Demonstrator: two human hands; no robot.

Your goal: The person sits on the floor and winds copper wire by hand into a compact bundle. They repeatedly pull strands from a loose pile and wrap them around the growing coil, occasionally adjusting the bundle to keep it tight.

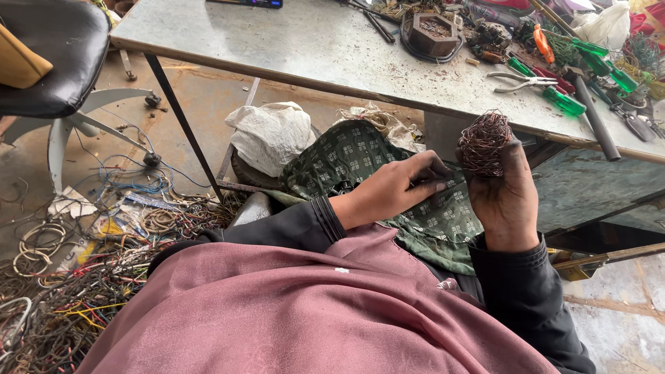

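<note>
1. Head view looks down on two bare hands held over a lap, with a green patterned cloth point(360, 156) spread beneath them.
2. The right hand point(504, 201) stands upright with its grip closed around a ball of copper wire point(483, 142), which pokes out above the fingers.
3. The left hand point(395, 190) reaches across toward that ball; its fingertips are pinched together just left of the right grip, seemingly on a thin strand, though the strand itself is too fine to make out.
4. Above and beyond both grips runs the edge of a grey metal counter point(305, 48).
5. Up and to the right of the right grip, on the counter, lie pliers point(521, 82), green-handled screwdrivers point(564, 102) and a dark hexagonal block point(433, 31).
6. Far left of the left grip, a tangle of scrap wires point(83, 277) covers the floor, near the base of a black chair point(52, 62).
7. A white bag point(270, 131) sits just above and left of the left grip, beside the cloth.
</note>
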